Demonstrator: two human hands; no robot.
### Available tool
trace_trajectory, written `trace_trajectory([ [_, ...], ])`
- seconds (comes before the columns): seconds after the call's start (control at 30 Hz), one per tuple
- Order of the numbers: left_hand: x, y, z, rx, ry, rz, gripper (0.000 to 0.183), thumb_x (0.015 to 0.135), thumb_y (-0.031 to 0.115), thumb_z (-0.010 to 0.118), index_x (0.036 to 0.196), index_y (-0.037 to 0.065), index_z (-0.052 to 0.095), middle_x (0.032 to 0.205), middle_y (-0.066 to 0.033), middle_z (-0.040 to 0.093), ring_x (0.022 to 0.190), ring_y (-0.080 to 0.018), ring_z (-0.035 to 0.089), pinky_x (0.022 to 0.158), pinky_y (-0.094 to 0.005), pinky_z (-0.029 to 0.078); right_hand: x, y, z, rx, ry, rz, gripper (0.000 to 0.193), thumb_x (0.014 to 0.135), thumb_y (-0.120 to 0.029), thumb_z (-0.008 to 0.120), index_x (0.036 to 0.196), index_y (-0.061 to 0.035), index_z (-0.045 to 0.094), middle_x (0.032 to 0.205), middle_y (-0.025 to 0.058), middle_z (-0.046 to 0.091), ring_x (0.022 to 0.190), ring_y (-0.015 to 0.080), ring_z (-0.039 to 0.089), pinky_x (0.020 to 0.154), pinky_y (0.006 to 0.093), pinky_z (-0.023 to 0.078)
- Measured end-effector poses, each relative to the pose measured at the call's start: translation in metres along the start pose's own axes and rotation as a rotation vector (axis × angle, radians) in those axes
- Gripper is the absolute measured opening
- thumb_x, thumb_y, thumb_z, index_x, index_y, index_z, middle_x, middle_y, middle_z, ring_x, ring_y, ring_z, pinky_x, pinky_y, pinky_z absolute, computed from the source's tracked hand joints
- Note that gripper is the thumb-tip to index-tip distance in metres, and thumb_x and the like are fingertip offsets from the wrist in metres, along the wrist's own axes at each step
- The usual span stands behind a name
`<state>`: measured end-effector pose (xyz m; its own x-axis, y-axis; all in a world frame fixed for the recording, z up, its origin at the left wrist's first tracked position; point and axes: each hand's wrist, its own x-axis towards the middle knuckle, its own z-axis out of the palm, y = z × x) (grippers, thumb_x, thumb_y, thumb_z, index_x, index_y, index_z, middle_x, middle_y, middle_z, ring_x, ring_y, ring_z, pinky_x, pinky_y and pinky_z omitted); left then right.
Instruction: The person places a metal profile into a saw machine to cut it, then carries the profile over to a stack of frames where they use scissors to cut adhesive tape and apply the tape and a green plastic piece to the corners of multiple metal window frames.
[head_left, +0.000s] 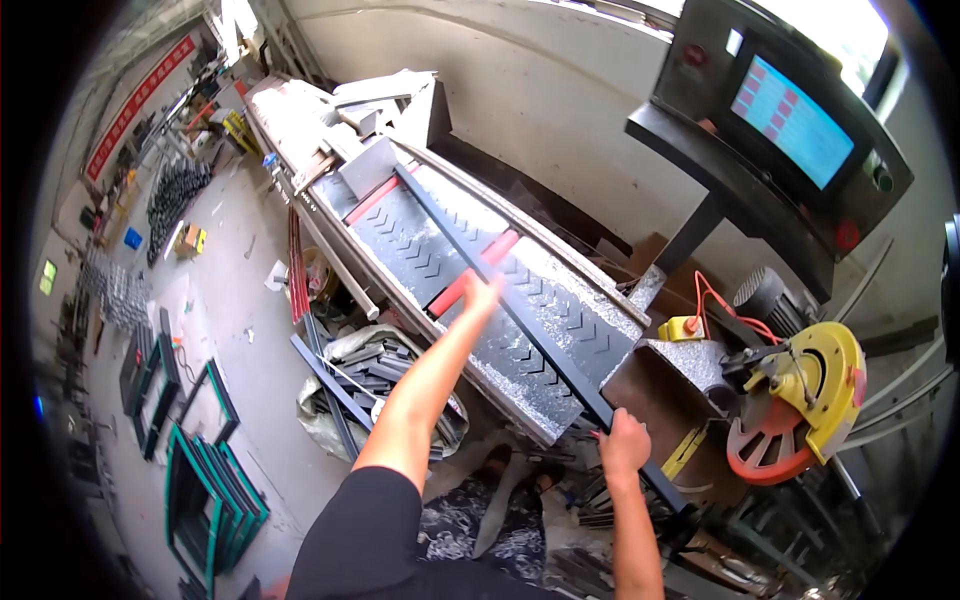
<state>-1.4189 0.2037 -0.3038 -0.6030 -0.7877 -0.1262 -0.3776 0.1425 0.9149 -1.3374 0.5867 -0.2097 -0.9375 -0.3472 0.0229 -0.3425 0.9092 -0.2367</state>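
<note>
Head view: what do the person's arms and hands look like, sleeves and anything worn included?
The left arm has a plain black sleeve ending near the elbow; the left forearm is bare. The right forearm is bare too, its sleeve out of view. Neither the left hand, blurred, nor the right hand shows a glove.

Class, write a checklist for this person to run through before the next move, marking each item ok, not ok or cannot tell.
1. Right hand on the long dark bar: ok, fingers closed around it.
2. Left hand gripping the bar: cannot tell, it is blurred.
3. Chevron-marked bed free of debris: not ok, whitish bits are scattered over it.
4. Right hand apart from the yellow-and-orange saw: ok, there is a visible gap.
5. Screen lit: ok.
6. Saw's blade stopped: cannot tell from a still picture.
</note>
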Motion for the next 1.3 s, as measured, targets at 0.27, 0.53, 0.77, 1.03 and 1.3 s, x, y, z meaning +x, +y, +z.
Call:
trace_trajectory([
  [0.27,-0.133,0.059,0.102,0.720,-0.738,1.171,0.060,0.070,0.023,0.077,0.124,0.008,0.054,0.125,-0.0126,0.055,0.128,-0.0293,0.045,0.109,-0.0450,0.032,0.091,0.072,0.064,0.079,0.192,-0.127,0.006,0.076,-0.011,0.056,0.071,-0.0117,0.052,0.070,0.0082,0.058,0.070,0.0284,0.063,0.058,0.0426,0.049],
  [0.53,-0.135,0.041,0.212,0.651,-0.778,1.216,0.028,0.068,0.011,0.071,0.095,0.008,0.061,0.085,-0.0075,0.059,0.088,-0.0290,0.058,0.080,-0.0403,0.044,0.098,0.119,0.084,-0.006,0.422,-0.040,0.010,0.074,-0.013,0.059,0.082,-0.0092,0.056,0.086,0.0084,0.054,0.089,0.0253,0.055,0.078,0.0397,0.045],
  [0.77,-0.119,0.019,0.237,0.680,-0.784,1.142,0.031,0.069,0.014,0.074,0.095,0.008,0.060,0.095,-0.0087,0.057,0.097,-0.0298,0.054,0.084,-0.0420,0.043,-0.018,0.102,-0.044,0.400,0.166,-0.111,0.020,0.079,-0.013,0.069,0.097,-0.0048,0.065,0.108,0.0100,0.060,0.103,0.0289,0.058,0.087,0.0379,0.048],
  [1.03,-0.111,0.016,0.237,0.751,-0.867,1.108,0.040,0.070,0.015,0.075,0.106,0.010,0.058,0.104,-0.0094,0.053,0.105,-0.0305,0.049,0.088,-0.0423,0.038,-0.073,0.110,-0.385,-0.675,0.660,0.005,0.028,0.085,-0.016,0.063,0.111,-0.0059,0.062,0.114,0.0190,0.061,0.102,0.0280,0.061,0.088,0.0399,0.049],
  [1.3,-0.104,0.021,0.232,0.633,-0.845,1.102,0.044,0.070,0.012,0.074,0.112,0.008,0.058,0.106,-0.0106,0.054,0.104,-0.0320,0.050,0.089,-0.0412,0.039,-0.058,0.132,-0.408,-0.187,0.060,0.440,0.049,0.076,-0.018,0.074,0.117,0.0044,0.060,0.083,0.0181,0.066,0.072,0.0307,0.064,0.070,0.0350,0.050],
])
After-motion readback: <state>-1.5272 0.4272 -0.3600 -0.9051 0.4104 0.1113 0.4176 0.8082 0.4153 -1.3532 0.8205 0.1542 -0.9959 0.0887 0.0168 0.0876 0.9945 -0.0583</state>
